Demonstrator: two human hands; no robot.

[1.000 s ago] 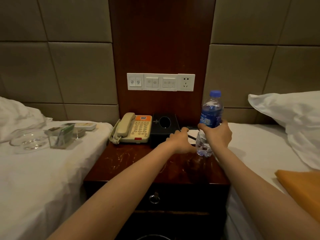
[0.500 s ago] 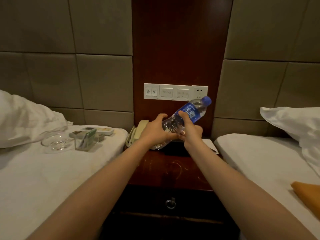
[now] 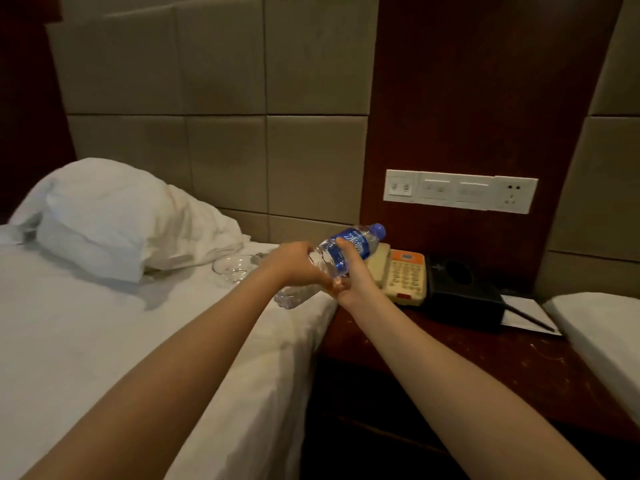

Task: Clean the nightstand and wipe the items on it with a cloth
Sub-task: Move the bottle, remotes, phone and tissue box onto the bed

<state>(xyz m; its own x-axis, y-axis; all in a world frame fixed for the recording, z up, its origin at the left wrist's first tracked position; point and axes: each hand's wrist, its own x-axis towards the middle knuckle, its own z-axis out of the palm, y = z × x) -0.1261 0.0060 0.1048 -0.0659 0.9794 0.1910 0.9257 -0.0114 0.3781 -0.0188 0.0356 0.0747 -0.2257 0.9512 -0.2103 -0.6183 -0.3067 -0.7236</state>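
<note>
Both my hands hold a clear water bottle (image 3: 349,249) with a blue label and blue cap, tilted with the cap up to the right, over the left bed's edge. My left hand (image 3: 294,265) wraps the lower half; my right hand (image 3: 353,275) grips it from below with the thumb on the label. The dark wooden nightstand (image 3: 460,355) lies to the right, bearing a beige and orange telephone (image 3: 403,275), a black tissue box (image 3: 462,292) and a notepad with a pen (image 3: 528,315). No cloth shows in view.
On the left bed (image 3: 104,341) sit a glass ashtray (image 3: 233,268) and a white pillow (image 3: 104,216). A white switch panel (image 3: 460,190) is on the wood wall panel. The right bed's corner (image 3: 602,323) borders the nightstand.
The bottle was lifted off the nightstand's right side, tilted, and carried left over the left bed's edge. My left hand joined the grip. My view swung left.
</note>
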